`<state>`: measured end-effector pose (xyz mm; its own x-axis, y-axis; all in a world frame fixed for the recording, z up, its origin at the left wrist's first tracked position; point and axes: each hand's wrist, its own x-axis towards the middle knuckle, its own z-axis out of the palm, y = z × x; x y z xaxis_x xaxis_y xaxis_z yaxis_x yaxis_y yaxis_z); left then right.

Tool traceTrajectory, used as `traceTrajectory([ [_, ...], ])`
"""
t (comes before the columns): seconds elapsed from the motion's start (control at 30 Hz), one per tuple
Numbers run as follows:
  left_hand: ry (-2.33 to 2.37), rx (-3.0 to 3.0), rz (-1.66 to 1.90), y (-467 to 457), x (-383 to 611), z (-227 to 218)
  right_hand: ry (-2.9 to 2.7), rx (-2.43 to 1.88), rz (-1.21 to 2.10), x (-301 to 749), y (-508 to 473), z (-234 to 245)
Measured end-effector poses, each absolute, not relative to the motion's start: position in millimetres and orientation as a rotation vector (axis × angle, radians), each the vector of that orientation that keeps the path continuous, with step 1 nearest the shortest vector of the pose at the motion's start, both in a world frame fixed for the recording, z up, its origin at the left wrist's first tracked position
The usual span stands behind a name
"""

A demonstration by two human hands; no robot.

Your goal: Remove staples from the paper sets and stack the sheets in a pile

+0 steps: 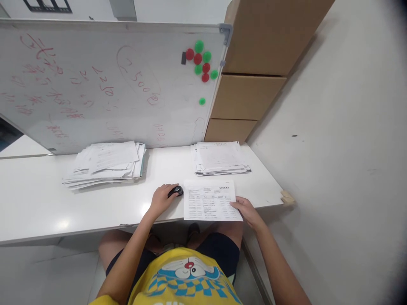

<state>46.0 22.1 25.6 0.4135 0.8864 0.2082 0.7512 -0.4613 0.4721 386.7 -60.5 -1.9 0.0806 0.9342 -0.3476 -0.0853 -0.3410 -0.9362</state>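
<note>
A printed sheet of paper lies flat at the front edge of the white table. My right hand rests on the sheet's lower right corner, fingers pressed on the paper. My left hand is curled over a small black object, possibly a stamp or stapler, just left of the sheet.
A loose pile of papers lies at the back left and a neater stack at the back right. Behind them leans a whiteboard with red writing and magnets. Stacked cardboard boxes stand by the wall on the right.
</note>
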Motion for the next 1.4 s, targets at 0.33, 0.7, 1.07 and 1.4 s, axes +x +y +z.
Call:
traceTrajectory([
  [0.33,1.341,2.487,0.687,23.8,42.9,13.6,-1.169,-1.47,1.445,363.4,-49.4,5.9],
  [0.7,1.311,2.86,0.682,20.8,52.0,1.4,-1.145,-1.478,1.452,363.5,-45.0,2.3],
  [1.07,1.227,2.785,0.952,18.0,43.5,1.5,-1.058,-1.581,1.175,398.6,-26.8,8.8],
  [1.4,1.295,2.538,1.241,14.6,34.0,5.5,-1.155,-2.037,0.47,449.4,122.0,37.6],
])
